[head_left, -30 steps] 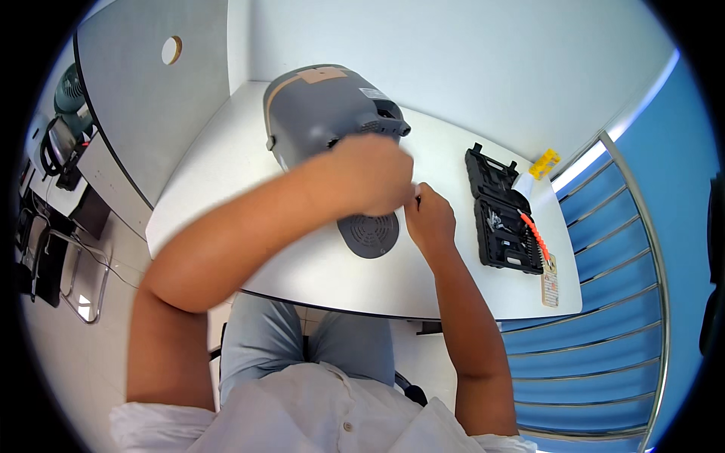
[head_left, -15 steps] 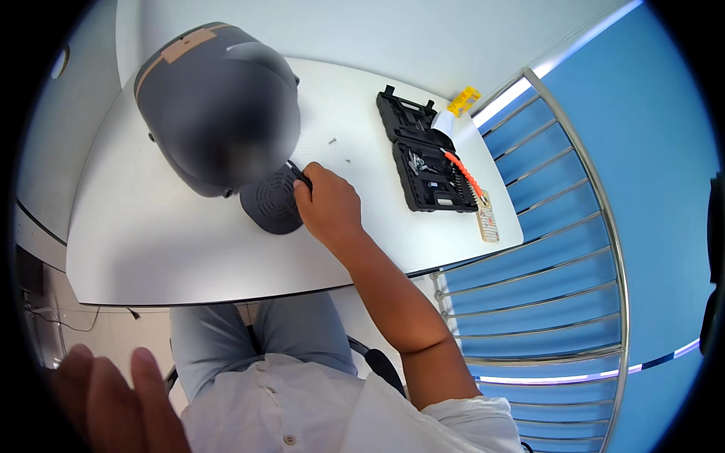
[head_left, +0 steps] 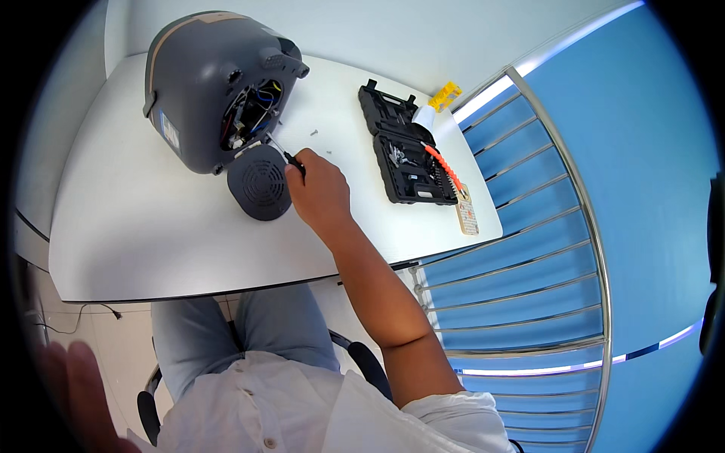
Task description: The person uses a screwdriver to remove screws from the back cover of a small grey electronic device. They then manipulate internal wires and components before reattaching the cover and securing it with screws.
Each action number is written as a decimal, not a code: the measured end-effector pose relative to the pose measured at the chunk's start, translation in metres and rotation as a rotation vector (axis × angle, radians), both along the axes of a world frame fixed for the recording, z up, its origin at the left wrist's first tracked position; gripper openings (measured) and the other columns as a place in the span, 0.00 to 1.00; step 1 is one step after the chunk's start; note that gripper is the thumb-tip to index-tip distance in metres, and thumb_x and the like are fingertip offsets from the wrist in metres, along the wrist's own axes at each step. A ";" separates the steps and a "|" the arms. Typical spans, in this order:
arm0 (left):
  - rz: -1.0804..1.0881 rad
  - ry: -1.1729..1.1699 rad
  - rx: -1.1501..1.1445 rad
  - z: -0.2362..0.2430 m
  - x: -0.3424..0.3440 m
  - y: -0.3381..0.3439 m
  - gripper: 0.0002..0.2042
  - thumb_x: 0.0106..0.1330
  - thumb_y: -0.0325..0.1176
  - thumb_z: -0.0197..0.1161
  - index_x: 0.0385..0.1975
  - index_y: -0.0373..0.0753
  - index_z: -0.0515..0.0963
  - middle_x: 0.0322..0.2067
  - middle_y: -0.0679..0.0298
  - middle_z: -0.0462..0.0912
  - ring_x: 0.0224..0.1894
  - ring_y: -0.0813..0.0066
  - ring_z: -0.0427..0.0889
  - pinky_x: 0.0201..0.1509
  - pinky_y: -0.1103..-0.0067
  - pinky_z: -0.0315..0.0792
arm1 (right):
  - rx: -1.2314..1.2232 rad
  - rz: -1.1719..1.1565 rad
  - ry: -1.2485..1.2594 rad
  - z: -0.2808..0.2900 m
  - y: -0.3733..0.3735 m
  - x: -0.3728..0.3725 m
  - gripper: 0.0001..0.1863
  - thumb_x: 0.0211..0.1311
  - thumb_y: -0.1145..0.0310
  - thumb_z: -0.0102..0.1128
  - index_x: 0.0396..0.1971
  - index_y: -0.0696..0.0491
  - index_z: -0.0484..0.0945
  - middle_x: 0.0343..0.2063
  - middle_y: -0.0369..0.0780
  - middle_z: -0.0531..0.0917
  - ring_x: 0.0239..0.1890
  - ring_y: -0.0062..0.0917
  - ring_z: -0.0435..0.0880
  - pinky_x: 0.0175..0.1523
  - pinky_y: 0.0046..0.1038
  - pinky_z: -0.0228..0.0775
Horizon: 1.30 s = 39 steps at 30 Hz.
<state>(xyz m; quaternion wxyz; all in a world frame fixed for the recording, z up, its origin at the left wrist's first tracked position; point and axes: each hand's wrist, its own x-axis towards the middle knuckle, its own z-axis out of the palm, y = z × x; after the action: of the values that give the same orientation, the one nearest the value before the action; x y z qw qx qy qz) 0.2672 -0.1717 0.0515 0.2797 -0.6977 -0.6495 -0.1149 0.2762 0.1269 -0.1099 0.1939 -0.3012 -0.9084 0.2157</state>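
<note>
My right hand [head_left: 317, 189] grips a black-handled screwdriver [head_left: 294, 161], its metal shaft pointing toward the lower edge of an opening in a grey appliance [head_left: 189, 90]; whether the tip touches is unclear. Wires [head_left: 253, 113] show inside the opening. A dark vented cover [head_left: 259, 182] lies on the white table [head_left: 136, 234], just in front of the appliance and left of that hand. Small screws [head_left: 314, 133] lie right of the appliance. My left hand [head_left: 87, 392] is low at the dim left rim, fingers raised and apart, holding nothing visible.
An open black tool case [head_left: 396, 174] sits on the right, with an orange flexible shaft [head_left: 442, 166], a tan card [head_left: 468, 215] and a yellow object [head_left: 445, 94]. Steel railing [head_left: 589, 226] borders the table's right. A wall stands behind. A cord [head_left: 75, 321] lies on the floor.
My left hand has left the appliance for the lower-left rim and opened. The camera view has shifted, and the appliance's wired opening now shows. My right hand still holds the tool.
</note>
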 end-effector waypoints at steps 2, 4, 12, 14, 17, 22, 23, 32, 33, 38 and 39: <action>0.016 0.011 0.022 0.000 0.000 0.003 0.12 0.57 0.36 0.61 0.37 0.37 0.77 0.34 0.58 0.76 0.37 0.63 0.76 0.43 0.69 0.67 | 0.043 0.027 0.039 -0.001 0.002 -0.002 0.10 0.63 0.62 0.54 0.35 0.54 0.76 0.27 0.43 0.79 0.32 0.39 0.80 0.37 0.38 0.71; 0.005 0.011 0.042 -0.003 -0.013 0.014 0.12 0.58 0.37 0.60 0.39 0.37 0.77 0.35 0.58 0.77 0.39 0.62 0.77 0.45 0.69 0.68 | 0.101 -0.002 0.080 -0.006 0.010 0.006 0.11 0.63 0.62 0.54 0.38 0.53 0.77 0.28 0.42 0.80 0.33 0.39 0.80 0.38 0.37 0.71; 0.168 -0.048 0.284 0.028 -0.130 0.115 0.15 0.63 0.40 0.59 0.45 0.38 0.77 0.43 0.56 0.81 0.46 0.59 0.79 0.52 0.68 0.70 | -0.002 -0.121 0.105 -0.014 0.020 0.013 0.12 0.61 0.60 0.57 0.39 0.50 0.74 0.25 0.42 0.81 0.30 0.41 0.81 0.37 0.40 0.71; 0.091 -0.227 0.143 0.034 -0.197 0.160 0.19 0.65 0.43 0.57 0.53 0.42 0.75 0.52 0.55 0.77 0.55 0.59 0.74 0.61 0.69 0.65 | -0.067 -0.043 0.136 -0.004 0.014 0.014 0.11 0.59 0.62 0.58 0.35 0.51 0.71 0.21 0.42 0.80 0.28 0.42 0.81 0.35 0.39 0.70; 0.130 -0.371 -0.134 -0.025 -0.285 0.204 0.26 0.65 0.58 0.49 0.56 0.50 0.73 0.59 0.58 0.71 0.64 0.61 0.64 0.68 0.63 0.54 | -0.129 0.084 0.210 -0.008 0.008 0.011 0.08 0.59 0.64 0.57 0.33 0.52 0.73 0.22 0.43 0.79 0.28 0.39 0.80 0.35 0.37 0.69; 0.379 -0.588 -0.398 -0.025 -0.263 0.226 0.32 0.61 0.67 0.43 0.57 0.53 0.73 0.60 0.64 0.71 0.65 0.62 0.64 0.68 0.61 0.53 | -0.022 0.126 0.340 -0.018 0.029 0.026 0.09 0.62 0.65 0.54 0.36 0.53 0.77 0.28 0.43 0.80 0.33 0.38 0.80 0.38 0.36 0.70; 0.412 -0.593 -0.405 -0.023 -0.259 0.227 0.31 0.62 0.66 0.43 0.57 0.53 0.73 0.60 0.65 0.71 0.65 0.62 0.65 0.68 0.61 0.54 | -0.018 0.112 0.323 -0.018 0.032 0.025 0.09 0.62 0.64 0.54 0.35 0.53 0.77 0.27 0.43 0.81 0.32 0.39 0.80 0.37 0.36 0.70; 0.548 -0.585 -0.554 -0.011 -0.237 0.254 0.31 0.65 0.62 0.39 0.60 0.51 0.71 0.59 0.57 0.71 0.61 0.55 0.70 0.65 0.63 0.60 | -0.141 0.116 0.146 0.002 0.053 0.004 0.11 0.59 0.60 0.58 0.30 0.54 0.76 0.21 0.41 0.80 0.26 0.34 0.79 0.32 0.33 0.68; 0.553 -0.595 -0.575 -0.009 -0.234 0.255 0.30 0.65 0.61 0.40 0.60 0.50 0.71 0.59 0.56 0.71 0.60 0.55 0.70 0.65 0.63 0.60 | -0.161 0.125 0.142 0.001 0.058 -0.001 0.11 0.59 0.60 0.59 0.29 0.54 0.77 0.21 0.41 0.80 0.25 0.33 0.79 0.32 0.32 0.67; 0.609 -0.745 -0.568 -0.004 -0.236 0.234 0.28 0.67 0.57 0.41 0.60 0.47 0.70 0.58 0.52 0.72 0.57 0.56 0.73 0.63 0.65 0.63 | -0.116 0.349 0.249 -0.005 0.086 -0.012 0.11 0.60 0.62 0.58 0.29 0.55 0.77 0.22 0.41 0.79 0.26 0.32 0.77 0.33 0.31 0.67; 0.651 -0.947 -0.516 -0.004 -0.233 0.223 0.28 0.68 0.55 0.41 0.58 0.44 0.72 0.54 0.52 0.75 0.53 0.58 0.76 0.60 0.68 0.65 | -0.110 0.397 0.285 -0.007 0.092 -0.015 0.10 0.61 0.63 0.57 0.29 0.55 0.77 0.22 0.41 0.79 0.26 0.32 0.77 0.33 0.31 0.67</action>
<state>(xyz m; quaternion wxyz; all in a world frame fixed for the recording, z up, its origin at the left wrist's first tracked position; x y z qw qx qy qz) 0.0344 0.0517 0.0470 -0.1947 -0.3828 -0.8888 -0.1601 0.2616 0.2185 -0.1172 0.2573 -0.0935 -0.9001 0.3390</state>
